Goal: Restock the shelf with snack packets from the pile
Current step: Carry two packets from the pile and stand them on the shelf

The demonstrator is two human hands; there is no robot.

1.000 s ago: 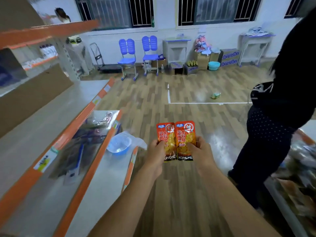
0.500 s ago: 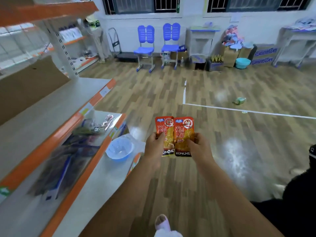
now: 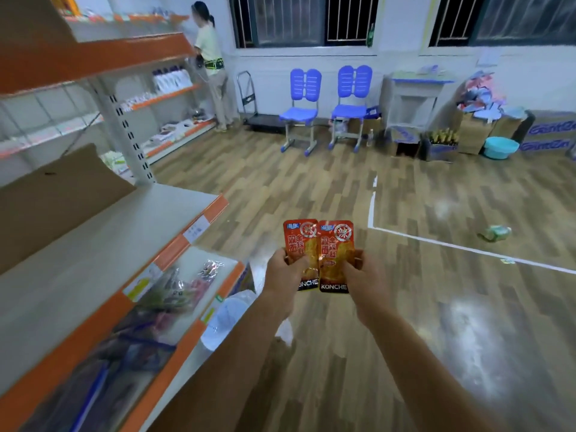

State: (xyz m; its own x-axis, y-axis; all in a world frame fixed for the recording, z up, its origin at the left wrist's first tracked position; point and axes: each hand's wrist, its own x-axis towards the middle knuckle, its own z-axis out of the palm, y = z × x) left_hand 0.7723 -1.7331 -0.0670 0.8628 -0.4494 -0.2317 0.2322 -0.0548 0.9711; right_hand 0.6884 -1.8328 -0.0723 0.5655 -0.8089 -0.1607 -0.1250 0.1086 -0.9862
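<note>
The left snack packet (image 3: 300, 244) was pinched at its lower half by the left hand (image 3: 285, 274), and the right snack packet (image 3: 337, 249) was gripped likewise by the right hand (image 3: 363, 275). Both were held upright, edges touching, above the wooden floor (image 3: 405, 307). The orange-edged shelf (image 3: 93, 244) was seen nearby at left. Two blue chairs (image 3: 302, 104) were set by the far wall.

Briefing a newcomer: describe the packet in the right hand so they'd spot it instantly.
Right of the orange-edged shelf, two hands hold twin red packets over the wooden floor. Pick the right packet, in the right hand: only it shows the whole word KONCHE.
</note>
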